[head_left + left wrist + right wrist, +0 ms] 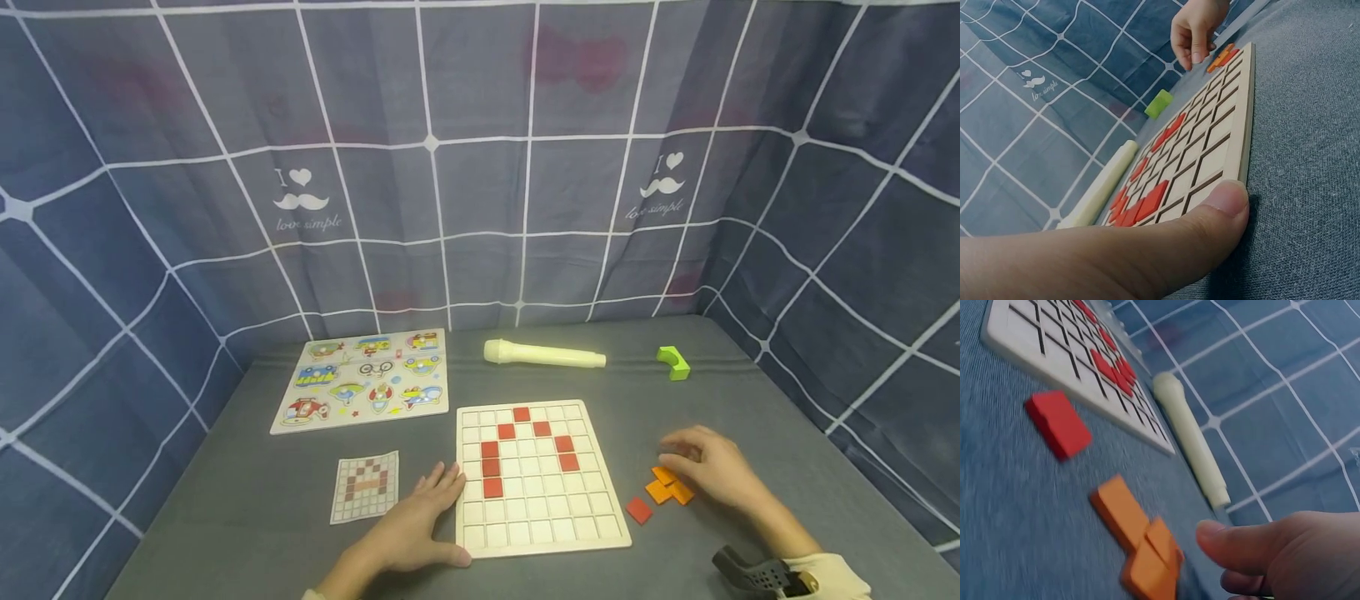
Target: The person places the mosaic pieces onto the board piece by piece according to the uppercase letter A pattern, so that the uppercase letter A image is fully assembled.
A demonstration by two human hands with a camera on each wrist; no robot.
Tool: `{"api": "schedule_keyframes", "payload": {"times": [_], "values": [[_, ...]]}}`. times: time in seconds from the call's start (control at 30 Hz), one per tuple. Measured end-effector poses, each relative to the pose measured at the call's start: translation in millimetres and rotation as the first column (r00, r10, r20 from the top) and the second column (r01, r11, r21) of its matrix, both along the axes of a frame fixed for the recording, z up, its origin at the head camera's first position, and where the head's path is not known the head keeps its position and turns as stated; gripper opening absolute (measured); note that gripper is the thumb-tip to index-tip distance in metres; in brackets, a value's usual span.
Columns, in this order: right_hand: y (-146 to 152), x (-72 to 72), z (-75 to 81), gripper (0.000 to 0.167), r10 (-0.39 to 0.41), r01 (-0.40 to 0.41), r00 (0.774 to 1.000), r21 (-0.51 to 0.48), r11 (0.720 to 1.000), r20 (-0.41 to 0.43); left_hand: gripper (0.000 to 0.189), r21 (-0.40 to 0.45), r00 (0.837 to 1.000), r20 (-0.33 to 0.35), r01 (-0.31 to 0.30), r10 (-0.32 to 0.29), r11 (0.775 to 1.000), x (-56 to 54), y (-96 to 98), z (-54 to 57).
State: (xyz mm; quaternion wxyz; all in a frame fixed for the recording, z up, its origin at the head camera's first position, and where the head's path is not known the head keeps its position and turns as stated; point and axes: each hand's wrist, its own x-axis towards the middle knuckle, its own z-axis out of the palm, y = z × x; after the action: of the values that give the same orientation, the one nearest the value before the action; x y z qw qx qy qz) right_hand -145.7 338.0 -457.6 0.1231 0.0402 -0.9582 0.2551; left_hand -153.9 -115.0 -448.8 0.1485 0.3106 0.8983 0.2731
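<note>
A pale wooden grid board (540,533) lies on the table, with several red tiles (491,467) seated in an arch of cells. My left hand (412,521) rests at its left edge, fingers spread; in the left wrist view the thumb (1210,219) touches the board's near corner. Beside the board's right side lie a loose red tile (1060,424) and a small cluster of orange tiles (1121,511), partly overlapping. Just over that cluster hovers my right hand (716,467), fingers loosely bent. No tile shows between its thumb and fingers.
Left of the board lies a pattern card (366,487) with a small coloured grid. Behind it sits a vehicle picture puzzle board (367,379). A cream microphone-shaped stick (545,354) and a green arch block (675,363) lie farther back, before a checked curtain (480,192).
</note>
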Motion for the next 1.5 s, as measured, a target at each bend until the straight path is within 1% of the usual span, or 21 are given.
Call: {"api": "schedule_keyframes", "payload": {"times": [0.07,0.17,0.3,0.37,0.47,0.6,0.73,0.83,1.07,1.23,1.4,1.5], "values": [[4,4.6,0.5,0.022,0.009,-0.009,1.000,0.007,1.000,0.003,0.109,0.000,1.000,0.005,0.000,0.000,1.000,0.1,-0.3,0.1],[5,10.3,-1.1,0.023,0.062,-0.062,0.998,0.013,0.998,-0.021,0.109,0.005,1.000,0.012,0.002,-0.002,1.000,-0.2,-0.6,0.3],[2,16.4,-7.5,0.032,0.163,-0.159,0.983,0.051,0.986,-0.083,0.107,0.009,1.000,0.011,0.005,-0.005,1.000,-1.1,-0.5,0.8],[-1,19.3,-10.8,0.037,0.196,-0.189,0.975,0.075,0.979,-0.103,0.106,0.009,1.000,0.014,0.008,-0.009,1.000,-1.3,-0.2,1.0],[-5,22.7,-13.6,0.042,0.242,-0.236,0.966,0.076,0.969,-0.095,0.106,0.006,1.000,0.016,0.012,-0.012,1.000,-1.3,-0.4,1.1],[-8,25.9,-14.9,0.041,0.302,-0.301,0.950,0.033,0.953,-0.074,0.105,0.005,1.000,0.025,0.010,-0.010,1.000,-1.5,-0.2,1.8],[-10,27.1,-17.1,0.038,0.349,-0.349,0.935,0.002,0.937,-0.068,0.104,0.004,1.000,0.029,0.009,-0.009,1.000,-2.2,-0.1,2.9],[-11,27.4,-18.8,0.036,0.367,-0.368,0.928,-0.012,0.930,-0.069,0.104,0.003,1.000,0.027,0.009,-0.009,1.000,-2.8,0.0,3.0],[-13,29.5,-20.1,0.034,0.376,-0.379,0.924,-0.028,0.925,-0.065,0.105,-0.003,1.000,0.015,0.003,-0.003,1.000,-3.6,0.0,0.1],[-15,28.6,-20.7,0.031,0.393,-0.395,0.918,-0.037,0.918,-0.058,0.106,-0.007,1.000,0.007,0.000,0.001,1.000,-3.0,0.6,0.4],[-15,27.9,-21.3,0.028,0.377,-0.379,0.925,-0.060,0.923,-0.040,0.106,-0.006,1.000,0.014,-0.005,0.005,1.000,-2.3,0.9,1.3],[-15,26.1,-20.8,0.029,0.351,-0.353,0.934,-0.035,0.935,-0.065,0.105,-0.007,1.000,0.012,-0.005,0.005,1.000,-2.4,0.8,1.1]]}}
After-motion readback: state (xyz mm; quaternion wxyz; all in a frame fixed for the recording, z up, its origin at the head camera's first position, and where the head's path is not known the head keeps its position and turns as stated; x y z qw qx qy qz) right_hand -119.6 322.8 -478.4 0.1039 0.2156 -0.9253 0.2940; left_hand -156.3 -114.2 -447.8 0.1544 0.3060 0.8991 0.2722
